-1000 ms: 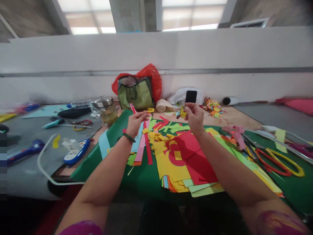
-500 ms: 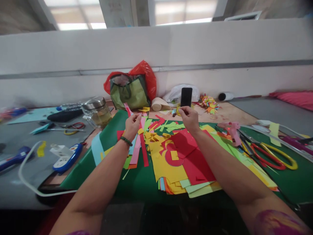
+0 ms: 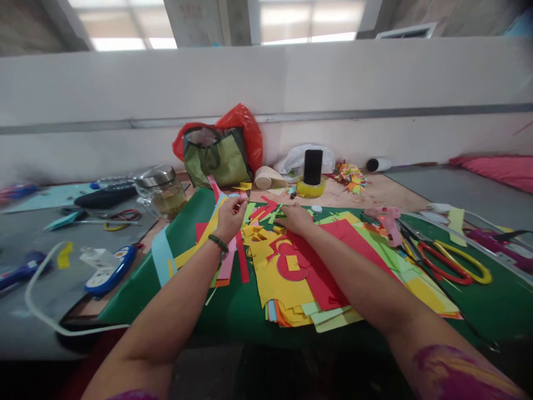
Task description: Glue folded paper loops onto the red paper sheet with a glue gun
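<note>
My left hand (image 3: pixel 231 219), with a green bead bracelet on its wrist, hovers over long paper strips. Its fingers are pinched together, and a tiny dark reddish bit at the tips is too small to name. My right hand (image 3: pixel 296 218) reaches down to the green paper scraps (image 3: pixel 272 215), its thumb and fingers apart around them. Between the hands lie red paper strips (image 3: pixel 265 211) and folded yellow paper pieces (image 3: pixel 255 233). Nearer me, a red gourd-shaped cutout (image 3: pixel 287 268) with a yellow square rests on yellow paper (image 3: pixel 266 283), beside red sheets (image 3: pixel 322 272).
A phone (image 3: pixel 313 166) leans upright in a yellow tape roll (image 3: pixel 311 189). At right lie a pink glue gun (image 3: pixel 387 223) and large scissors (image 3: pixel 445 261). A lidded glass jar (image 3: pixel 161 194) and a blue power strip (image 3: pixel 114 271) stand left. A green bag (image 3: pixel 219 158) is behind.
My right hand has moved left and down, from in front of the tape roll to the green scraps. My left hand has shifted slightly right and lower. A small white round cap now shows.
</note>
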Motion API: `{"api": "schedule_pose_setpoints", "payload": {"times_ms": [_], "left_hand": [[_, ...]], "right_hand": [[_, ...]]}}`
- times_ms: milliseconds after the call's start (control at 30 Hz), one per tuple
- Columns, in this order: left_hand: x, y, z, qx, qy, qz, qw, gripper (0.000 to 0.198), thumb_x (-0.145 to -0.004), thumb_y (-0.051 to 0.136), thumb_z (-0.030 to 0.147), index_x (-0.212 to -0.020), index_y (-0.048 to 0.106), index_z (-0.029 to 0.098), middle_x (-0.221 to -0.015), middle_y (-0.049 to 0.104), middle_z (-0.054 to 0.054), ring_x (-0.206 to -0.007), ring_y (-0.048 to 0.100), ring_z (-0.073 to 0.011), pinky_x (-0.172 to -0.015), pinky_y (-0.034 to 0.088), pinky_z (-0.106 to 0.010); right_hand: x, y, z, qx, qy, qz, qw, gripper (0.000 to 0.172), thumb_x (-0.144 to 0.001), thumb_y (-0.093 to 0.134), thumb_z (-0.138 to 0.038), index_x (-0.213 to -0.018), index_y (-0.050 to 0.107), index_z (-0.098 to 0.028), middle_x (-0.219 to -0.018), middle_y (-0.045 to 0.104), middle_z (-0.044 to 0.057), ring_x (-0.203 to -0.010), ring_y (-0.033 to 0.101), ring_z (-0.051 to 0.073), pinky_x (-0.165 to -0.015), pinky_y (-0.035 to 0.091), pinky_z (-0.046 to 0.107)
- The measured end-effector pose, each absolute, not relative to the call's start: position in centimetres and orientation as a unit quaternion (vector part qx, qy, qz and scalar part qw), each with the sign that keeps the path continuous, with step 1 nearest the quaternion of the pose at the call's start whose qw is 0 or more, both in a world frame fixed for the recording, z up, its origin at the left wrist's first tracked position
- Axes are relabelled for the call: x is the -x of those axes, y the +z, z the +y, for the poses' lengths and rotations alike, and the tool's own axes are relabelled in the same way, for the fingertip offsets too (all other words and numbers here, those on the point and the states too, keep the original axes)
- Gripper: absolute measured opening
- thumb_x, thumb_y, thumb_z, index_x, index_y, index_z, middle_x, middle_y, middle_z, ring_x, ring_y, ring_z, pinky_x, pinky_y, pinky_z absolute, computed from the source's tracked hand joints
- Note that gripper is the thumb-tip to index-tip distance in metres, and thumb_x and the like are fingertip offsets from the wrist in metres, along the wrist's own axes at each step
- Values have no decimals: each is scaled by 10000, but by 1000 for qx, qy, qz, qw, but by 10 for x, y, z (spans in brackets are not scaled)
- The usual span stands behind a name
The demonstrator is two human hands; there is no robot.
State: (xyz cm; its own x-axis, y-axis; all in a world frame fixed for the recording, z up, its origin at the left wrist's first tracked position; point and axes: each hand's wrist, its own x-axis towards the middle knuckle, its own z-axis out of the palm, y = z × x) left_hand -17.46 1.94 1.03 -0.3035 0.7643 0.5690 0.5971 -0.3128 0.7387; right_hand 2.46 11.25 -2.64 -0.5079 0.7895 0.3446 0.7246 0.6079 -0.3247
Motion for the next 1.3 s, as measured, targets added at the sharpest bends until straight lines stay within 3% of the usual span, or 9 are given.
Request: {"api": "schedule_pose_setpoints", "payload": {"times_ms": [133, 333, 500, 633, 733, 900, 1033, 1133, 1300], "left_hand": [[176, 9, 21, -582, 562, 583, 75, 97, -784, 585, 245, -733, 642, 185, -746, 614, -23, -666, 523, -138, -623, 415, -244], [172, 14, 16, -597, 567, 565, 47, 73, -770, 590, 228, -767, 652, 189, -785, 629, -33, -645, 533, -131, -601, 429, -241], [167, 26, 8, -587, 592, 549, 58, 130, -725, 651, 288, -801, 681, 187, -762, 648, -27, -582, 516, -111, -554, 422, -228], [149, 45, -5, -581, 562, 540, 235, 372, -769, 633, 520, -688, 693, 161, -597, 644, -39, -526, 528, -125, -499, 410, -231], [117, 60, -20, -582, 443, 517, 444, 517, -750, 623, 645, -735, 734, 140, -740, 723, -103, -603, 611, -162, -517, 449, -247], [64, 60, -34, -575, 370, 429, 590, 476, -582, 792, 594, -684, 667, 146, -673, 651, -23, -621, 576, -117, -589, 473, -229], [44, 42, -26, -609, 368, 440, 548, 435, -647, 735, 567, -676, 567, 168, -627, 547, 24, -576, 538, -103, -546, 447, -225], [37, 22, -20, -691, 329, 462, 448, 325, -763, 623, 485, -679, 528, 186, -562, 463, 43, -523, 481, -107, -516, 393, -239], [31, 2, -24, -760, 285, 498, 306, 206, -827, 543, 309, -1007, 571, 211, -645, 566, 29, -587, 507, -138, -539, 347, -251]], "right_hand": [[-23, -25, 109, 415, 55, -872, 255, 167, -838, 613, -184, -736, 745, -196, -830, 718, 118, -962, 592, 266, -800, 463, 324], [-32, 7, 107, 390, 41, -845, 364, 258, -923, 484, -212, -980, 734, -185, -1002, 676, 104, -911, 620, 214, -820, 477, 321], [-55, 52, 82, 327, 8, -850, 413, 207, -904, 513, -205, -873, 718, -204, -905, 672, 72, -830, 631, 193, -774, 496, 311], [-92, 69, 30, 201, -139, -878, 411, 254, -941, 451, -181, -868, 692, -209, -883, 661, 77, -837, 597, 195, -754, 493, 322], [-112, 62, -9, 126, -224, -881, 398, 250, -931, 452, -110, -920, 684, -202, -852, 663, 80, -790, 583, 185, -681, 491, 301], [-124, 34, -33, 110, -283, -865, 400, 248, -913, 462, -71, -952, 680, -182, -860, 695, 92, -779, 621, 190, -700, 526, 316], [-142, 11, -26, 189, -222, -873, 391, 329, -912, 410, -86, -1085, 666, -199, -988, 708, 106, -895, 640, 205, -788, 547, 350], [-180, -6, -9, 379, -189, -811, 404, 202, -914, 475, -218, -920, 675, -240, -891, 706, 91, -839, 636, 240, -782, 544, 393], [-254, -18, 34, 643, -47, -674, 360, 219, -840, 601, -371, -889, 637, -160, -867, 694, 164, -891, 644, 326, -777, 501, 440]]}}
